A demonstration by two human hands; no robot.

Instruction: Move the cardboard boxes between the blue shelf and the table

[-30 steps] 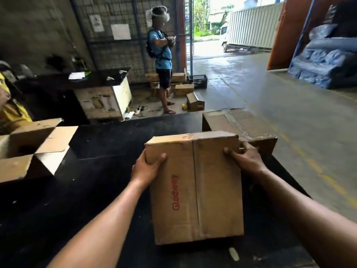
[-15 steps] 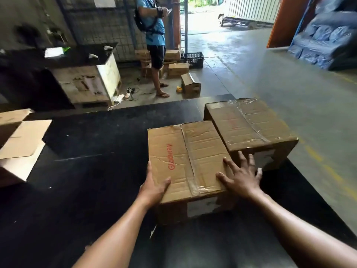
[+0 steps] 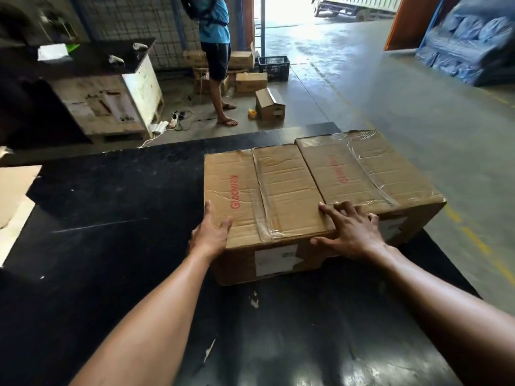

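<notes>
Near cardboard box (image 3: 264, 196) now lies further forward on black table (image 3: 111, 246) than half a second ago, its right side touching far cardboard box (image 3: 370, 171). Your left hand (image 3: 210, 235) presses left near corner, fingers straight, thumb over top edge. Your right hand (image 3: 351, 232) lies spread flat on right near corner, grasping nothing. Best push evenly from both corners, keeping sides flush. Far box sits at table's right edge, so avoid shoving rightward. Bare tabletop stretches left toward open carton flap (image 3: 14, 196).
</notes>
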